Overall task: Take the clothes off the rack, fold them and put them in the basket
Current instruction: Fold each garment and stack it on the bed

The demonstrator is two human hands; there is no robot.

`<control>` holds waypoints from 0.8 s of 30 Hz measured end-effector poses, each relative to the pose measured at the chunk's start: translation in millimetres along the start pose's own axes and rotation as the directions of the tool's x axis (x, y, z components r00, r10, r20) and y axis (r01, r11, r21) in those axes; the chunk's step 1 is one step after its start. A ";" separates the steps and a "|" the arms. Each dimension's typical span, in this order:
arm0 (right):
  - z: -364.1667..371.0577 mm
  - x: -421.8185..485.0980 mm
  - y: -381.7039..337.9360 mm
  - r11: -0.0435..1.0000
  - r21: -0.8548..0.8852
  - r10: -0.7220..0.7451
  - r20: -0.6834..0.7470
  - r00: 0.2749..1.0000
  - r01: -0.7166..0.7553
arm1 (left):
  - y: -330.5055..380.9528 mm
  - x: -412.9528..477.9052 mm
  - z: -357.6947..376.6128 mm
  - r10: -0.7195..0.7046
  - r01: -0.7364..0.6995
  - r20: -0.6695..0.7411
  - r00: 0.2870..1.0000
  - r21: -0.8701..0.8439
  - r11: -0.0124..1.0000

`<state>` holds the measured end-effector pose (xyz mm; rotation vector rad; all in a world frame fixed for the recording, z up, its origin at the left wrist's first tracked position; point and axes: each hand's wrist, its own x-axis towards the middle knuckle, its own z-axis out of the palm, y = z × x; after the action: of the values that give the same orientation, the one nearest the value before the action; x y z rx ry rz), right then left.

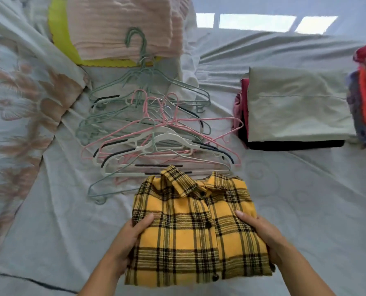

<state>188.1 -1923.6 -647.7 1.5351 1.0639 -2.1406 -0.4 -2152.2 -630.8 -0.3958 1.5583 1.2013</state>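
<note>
A folded yellow plaid shirt [196,229] lay near the bed's [305,199] near edge (collar facing away); the left hand [128,242] grasped its left side, thumb on top and fingers tucked under; the right hand [263,236] gripped the right side likewise; just beyond the collar lay a heap of hangers [154,129]; toward the right edge sat a stack of folded clothes [295,107].

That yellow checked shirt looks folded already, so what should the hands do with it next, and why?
Probably lift it and carry it to the stack of folded clothes on the right. The shirt is folded square, and the left hand and right hand grip its two sides. No basket is in view.
</note>
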 end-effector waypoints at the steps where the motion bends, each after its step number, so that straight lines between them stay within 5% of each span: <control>1: -15.0 -13.4 6.6 0.998 0.064 0.002 0.001 1.000 -0.002 | -4.5 -9.1 12.5 -0.020 0.021 0.042 0.999 -0.030 0.999; 5: -81.8 -69.0 30.1 0.940 0.340 -0.012 0.058 0.998 -0.008 | -31.8 -45.0 82.3 -0.061 0.065 0.080 0.995 -0.041 0.997; 8: -142.7 -113.2 45.1 0.886 0.462 -0.070 0.069 0.995 0.030 | -47.6 -74.2 149.7 0.061 -0.062 0.015 0.998 0.039 0.997; 14: -259.0 -200.0 66.6 0.883 0.464 -0.105 0.035 0.994 0.077 | -84.1 -133.1 264.1 0.215 -0.209 0.016 0.976 0.308 0.928; 24: -384.2 -266.5 10.1 0.894 0.406 -0.172 -0.073 0.982 0.187 | -62.8 -167.5 410.5 0.321 -0.354 0.152 0.935 0.321 0.879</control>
<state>560.0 -1703.0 -469.4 1.7124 0.8245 -2.6063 328.8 -1889.1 -479.4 0.1710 1.7602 1.1551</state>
